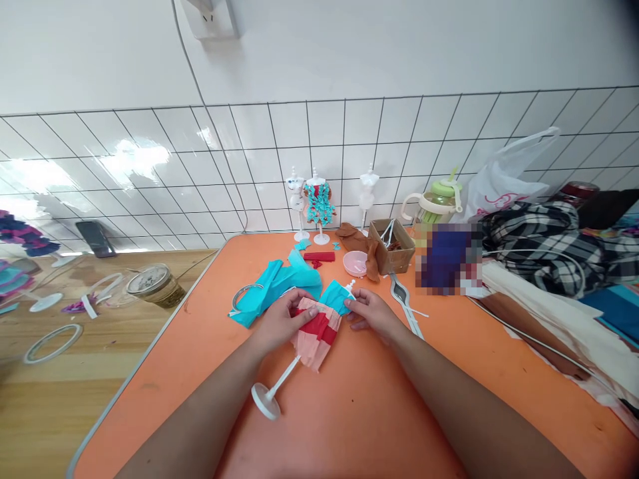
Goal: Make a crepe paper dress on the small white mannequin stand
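Note:
A small white mannequin stand (272,392) lies tilted on the orange table (359,406), dressed in a pink and red crepe paper skirt (315,334) with a turquoise top (335,297). My left hand (282,320) grips the red waist band of the paper dress. My right hand (368,313) pinches the turquoise paper at the mannequin's upper end. Loose turquoise crepe paper (277,285) lies just behind my left hand.
Three mannequin stands (319,203) line the tiled wall, one dressed in turquoise. A cardboard box (394,247), pink dish (355,263), red paper strip (319,256), tape ring (244,293) and scissors (404,303) lie nearby. A jar (154,285) sits left; plaid cloth (544,246) right.

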`<state>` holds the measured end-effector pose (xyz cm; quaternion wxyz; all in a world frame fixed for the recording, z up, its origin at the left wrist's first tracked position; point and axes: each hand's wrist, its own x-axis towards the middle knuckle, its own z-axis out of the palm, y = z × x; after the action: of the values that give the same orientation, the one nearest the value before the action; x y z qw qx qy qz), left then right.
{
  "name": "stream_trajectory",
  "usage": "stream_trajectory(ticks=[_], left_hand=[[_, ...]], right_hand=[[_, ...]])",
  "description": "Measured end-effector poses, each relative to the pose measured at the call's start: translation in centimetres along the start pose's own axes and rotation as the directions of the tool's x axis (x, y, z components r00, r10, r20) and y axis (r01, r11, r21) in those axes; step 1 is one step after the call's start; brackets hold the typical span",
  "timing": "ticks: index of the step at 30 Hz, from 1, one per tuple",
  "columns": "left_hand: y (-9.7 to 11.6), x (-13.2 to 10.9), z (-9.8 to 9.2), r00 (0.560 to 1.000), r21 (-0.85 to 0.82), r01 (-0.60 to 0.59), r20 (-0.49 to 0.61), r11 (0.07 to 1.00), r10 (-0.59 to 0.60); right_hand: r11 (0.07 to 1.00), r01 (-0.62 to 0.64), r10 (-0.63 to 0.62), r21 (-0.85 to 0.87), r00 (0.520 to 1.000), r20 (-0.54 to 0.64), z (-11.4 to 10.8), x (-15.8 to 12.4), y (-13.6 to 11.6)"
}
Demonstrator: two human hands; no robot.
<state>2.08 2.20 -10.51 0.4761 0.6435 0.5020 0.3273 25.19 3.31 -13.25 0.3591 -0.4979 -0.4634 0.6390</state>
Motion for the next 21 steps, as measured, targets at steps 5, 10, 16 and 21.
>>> stream_trajectory(ticks=[5, 10, 16, 21], left_hand=[[0.5, -0.1, -1.0, 0.997, 0.104, -0.075, 0.006, 0.992, 0.074], [1.1, -0.6, -0.2, 0.990, 0.238, -0.132, -0.015, 0.962, 0.140], [2.6, -2.3, 1.1, 0.980, 0.327, -0.198, 0.055, 0.924, 0.190], [2.6, -2.2, 0.0, 0.981, 0.213, -0.194, 0.034, 0.957, 0.192]], right_hand=[[0.996, -0.083, 0.082, -0.036, 0.996, -0.047, -0.2, 0.6, 0.5], [0.987, -0.083, 0.074, -0.138, 0.995, -0.070, -0.2, 0.8, 1.0], [0.938, -0.044, 0.017, -0.345, 0.996, -0.082, 0.1, 1.3, 1.9], [0.878, -0.021, -0.021, -0.479, 0.996, -0.081, -0.1, 1.3, 2.2]])
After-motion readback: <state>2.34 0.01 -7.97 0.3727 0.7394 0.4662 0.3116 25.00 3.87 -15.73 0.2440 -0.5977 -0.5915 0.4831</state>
